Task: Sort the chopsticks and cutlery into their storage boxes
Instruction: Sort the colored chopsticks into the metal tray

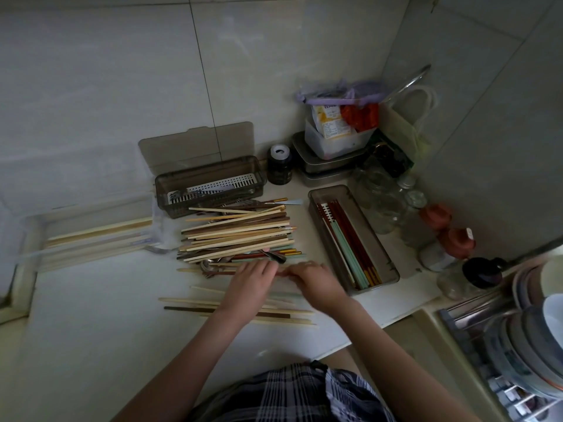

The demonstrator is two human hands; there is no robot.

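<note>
A heap of wooden and coloured chopsticks [237, 233] with a few spoons lies mid-counter. Behind it stands a dark open box [210, 184] with a white slotted insert and some cutlery. To the right, a second open box [353, 239] holds red and pale green chopsticks. A clear box [91, 236] at the left holds pale chopsticks. My left hand [253, 278] and my right hand [316, 281] meet at the heap's near edge, fingers curled over chopsticks; the blur hides what each grips. Several loose chopsticks [237, 309] lie under my wrists.
Glass jars [380, 202], red-capped bottles [447, 229], a black jar [278, 166] and stacked tins with a food tub [332, 147] crowd the back right corner. A dish rack with bowls [524, 336] sits at the right. The counter edge runs near my body.
</note>
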